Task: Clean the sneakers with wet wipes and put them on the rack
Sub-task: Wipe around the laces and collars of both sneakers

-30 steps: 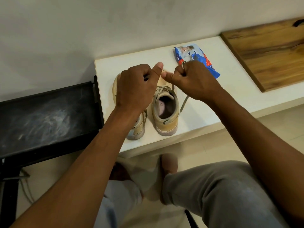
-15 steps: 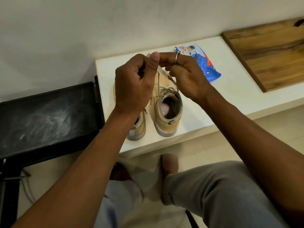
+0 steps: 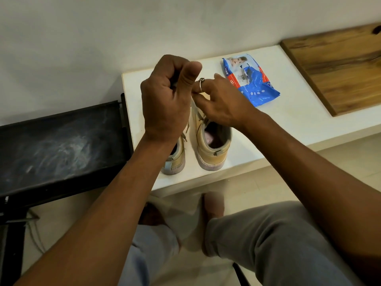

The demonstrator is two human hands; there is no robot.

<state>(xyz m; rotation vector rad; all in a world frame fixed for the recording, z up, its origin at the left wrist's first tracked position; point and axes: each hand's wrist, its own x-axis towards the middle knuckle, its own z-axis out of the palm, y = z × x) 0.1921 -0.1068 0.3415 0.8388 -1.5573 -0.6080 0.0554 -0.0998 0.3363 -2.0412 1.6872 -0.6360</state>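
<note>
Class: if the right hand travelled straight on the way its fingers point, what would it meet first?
The left hand, at its thumb. The right hand points its fingers leftward there, above the sneakers; they look nearly touching, though depth is unclear.

Two sneakers [image 3: 210, 147] stand side by side at the left end of a bench [image 3: 288, 124], a wipes pack [image 3: 251, 81] far-right of them, a board [image 3: 340, 69] farther right, a rack [image 3: 61, 141] to the left.
</note>
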